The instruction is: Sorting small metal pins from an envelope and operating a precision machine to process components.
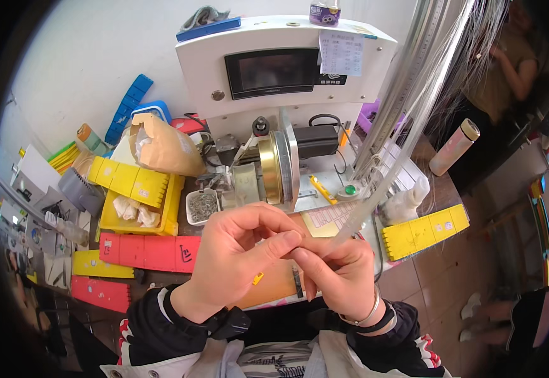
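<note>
My left hand (240,261) and my right hand (337,271) meet in front of the machine, thumbs and fingertips pinched close together. Whatever lies between the fingertips is too small or hidden to make out. A long translucent bundle of clear filaments (381,189) slants down from the upper right, and its lower end meets the fingers of my right hand; whether they grip it I cannot tell. Behind the hands stands a white machine (202,63) with a dark screen (271,72) and a brass-coloured wheel (268,170). A small white tray of metal bits (202,205) sits left of the wheel.
Yellow (426,232) and red (151,252) plastic strips lie on the table. To the left are a yellow bin (172,217) and a brown paper bag (170,151). At right stand a tumbler (454,148) and a white bottle (407,201). Another person (508,69) is at upper right.
</note>
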Tool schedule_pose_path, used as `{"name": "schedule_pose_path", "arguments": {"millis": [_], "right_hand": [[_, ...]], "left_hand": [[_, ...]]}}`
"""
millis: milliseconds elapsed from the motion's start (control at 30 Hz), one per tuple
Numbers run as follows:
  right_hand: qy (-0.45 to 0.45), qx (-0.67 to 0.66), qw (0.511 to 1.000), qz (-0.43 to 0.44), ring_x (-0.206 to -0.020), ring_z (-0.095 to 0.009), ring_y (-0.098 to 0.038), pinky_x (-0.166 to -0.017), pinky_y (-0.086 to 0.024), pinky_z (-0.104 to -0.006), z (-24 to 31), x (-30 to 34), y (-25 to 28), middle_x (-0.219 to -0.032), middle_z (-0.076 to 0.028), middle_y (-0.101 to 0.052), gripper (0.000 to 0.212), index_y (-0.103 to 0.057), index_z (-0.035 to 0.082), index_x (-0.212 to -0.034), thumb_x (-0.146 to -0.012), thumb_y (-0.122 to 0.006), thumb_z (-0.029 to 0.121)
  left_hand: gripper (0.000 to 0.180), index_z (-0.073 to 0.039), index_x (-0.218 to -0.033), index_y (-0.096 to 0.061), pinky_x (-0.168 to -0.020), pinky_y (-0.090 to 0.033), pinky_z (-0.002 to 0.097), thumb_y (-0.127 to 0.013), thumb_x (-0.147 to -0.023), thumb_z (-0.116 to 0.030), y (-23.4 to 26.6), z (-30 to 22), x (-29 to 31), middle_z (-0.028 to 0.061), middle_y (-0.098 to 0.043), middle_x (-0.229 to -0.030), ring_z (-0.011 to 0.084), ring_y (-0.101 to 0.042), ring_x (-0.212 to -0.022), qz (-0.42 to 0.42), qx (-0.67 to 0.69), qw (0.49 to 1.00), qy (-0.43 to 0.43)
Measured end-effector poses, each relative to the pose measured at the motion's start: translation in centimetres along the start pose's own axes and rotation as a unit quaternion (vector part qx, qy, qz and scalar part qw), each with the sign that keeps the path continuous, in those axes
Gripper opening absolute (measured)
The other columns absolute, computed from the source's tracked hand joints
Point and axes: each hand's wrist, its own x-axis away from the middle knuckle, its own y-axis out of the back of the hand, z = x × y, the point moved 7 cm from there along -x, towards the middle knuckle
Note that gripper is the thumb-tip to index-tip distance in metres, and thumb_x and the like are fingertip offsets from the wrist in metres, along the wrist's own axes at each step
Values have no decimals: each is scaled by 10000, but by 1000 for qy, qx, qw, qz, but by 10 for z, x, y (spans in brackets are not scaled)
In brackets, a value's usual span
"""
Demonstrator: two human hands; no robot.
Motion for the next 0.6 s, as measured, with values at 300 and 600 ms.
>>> {"name": "schedule_pose_path", "arguments": {"millis": [300,600], "right_hand": [[16,-15,998,-58,-468,-57,-506,-443,-384,-177,-2,-4,8,-853,-122,-726,222,-698,-74,-1052,-992,-537,66],[128,-185,887,-404,-533,-15,-359,-476,-291,-185,-32,18,195,-1145,-60,-627,295,-530,14,-1293,-1015,-497,109]], "left_hand": [[103,-6,-989,-604,-715,-511,280,-624,-961,-103,19,-1,2,109,-689,-897,164,-646,-810,-78,8,996,-45],[65,-78,-1034,-523,-484,-404,202,-540,-1011,-136,79,-3,17,9,-524,-677,88,-494,-513,-147,41,987,-42]]}}
